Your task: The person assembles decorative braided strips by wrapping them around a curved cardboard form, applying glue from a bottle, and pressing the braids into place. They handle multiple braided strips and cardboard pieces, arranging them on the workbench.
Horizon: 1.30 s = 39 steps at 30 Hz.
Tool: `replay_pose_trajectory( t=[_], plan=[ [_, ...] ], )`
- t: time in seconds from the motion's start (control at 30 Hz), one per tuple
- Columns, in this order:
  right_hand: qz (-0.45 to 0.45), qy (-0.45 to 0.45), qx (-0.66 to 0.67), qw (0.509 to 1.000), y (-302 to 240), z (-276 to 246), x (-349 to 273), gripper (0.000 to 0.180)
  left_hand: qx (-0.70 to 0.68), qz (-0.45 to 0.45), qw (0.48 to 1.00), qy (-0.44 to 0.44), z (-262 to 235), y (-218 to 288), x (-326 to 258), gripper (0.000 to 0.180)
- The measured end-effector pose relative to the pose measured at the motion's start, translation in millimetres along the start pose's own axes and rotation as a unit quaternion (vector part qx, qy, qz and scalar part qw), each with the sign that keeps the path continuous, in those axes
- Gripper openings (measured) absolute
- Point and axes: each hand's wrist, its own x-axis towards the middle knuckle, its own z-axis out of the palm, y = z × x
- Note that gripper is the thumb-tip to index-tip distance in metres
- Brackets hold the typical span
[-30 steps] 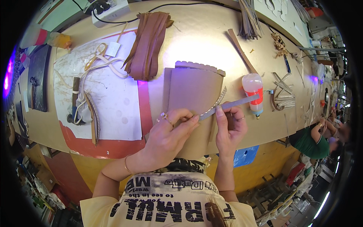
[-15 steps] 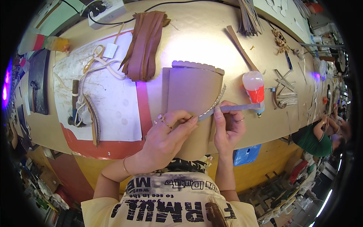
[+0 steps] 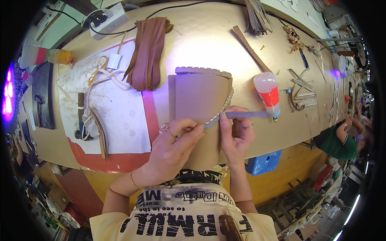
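Head view, left to right. A hammer [image 3: 81, 114] lies on a white sheet [image 3: 126, 136]; a bundle of brown strips [image 3: 145, 56] lies beyond. Left hand [image 3: 171, 146]: thumb and forefinger closed in a narrow pinch on the near end of the grey strip [image 3: 248, 114], where it meets the braided trim [image 3: 226, 104]. That trim follows the curved right edge of the brown panel [image 3: 197, 96], in front of the person. Right hand [image 3: 238, 136]: strip held between thumb and bent fingers, its free end reaching toward the bottle [image 3: 266, 94]; contact there cannot be told. Step in hand, as judged: aligning the strip with the trim along the curve. Next move would probably call for keeping the left pinch firm while the right bends the strip round the edge, without twisting.
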Motion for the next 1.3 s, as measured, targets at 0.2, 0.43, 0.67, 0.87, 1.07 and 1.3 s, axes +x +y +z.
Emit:
replay_pose_trajectory(
  t=[0.2, 0.43, 0.67, 0.87, 1.07, 1.3],
  plan=[
    [0.014, -0.029, -0.022, 0.999, -5.4, -3.1, 8.0, 0.010, -0.010, -0.003, 1.000, 0.008, 1.9, 0.8, -0.4, 0.029],
    [0.071, -0.072, -0.053, 0.994, -21.7, -9.7, 13.0, 0.013, -0.035, -0.035, 0.999, -0.021, -20.4, -10.7, -10.8, 0.032],
    [0.011, -0.058, -0.116, 0.991, -34.3, -1.8, 4.5, 0.008, 0.131, 0.072, 0.989, 0.008, -22.4, 2.3, -21.1, 0.041],
    [-0.005, -0.059, -0.138, 0.989, -35.1, -0.2, 7.1, 0.008, 0.118, 0.067, 0.985, -0.103, -0.9, 2.0, -21.3, 0.055],
    [0.014, -0.052, -0.116, 0.992, -30.7, 0.9, 5.0, 0.007, 0.091, 0.045, 0.988, -0.117, 6.4, -2.0, -25.4, 0.053],
    [0.018, -0.049, -0.077, 0.996, -26.1, 2.5, 4.2, 0.007, 0.127, 0.076, 0.982, -0.115, 4.8, -4.2, -23.6, 0.052]
  ],
)
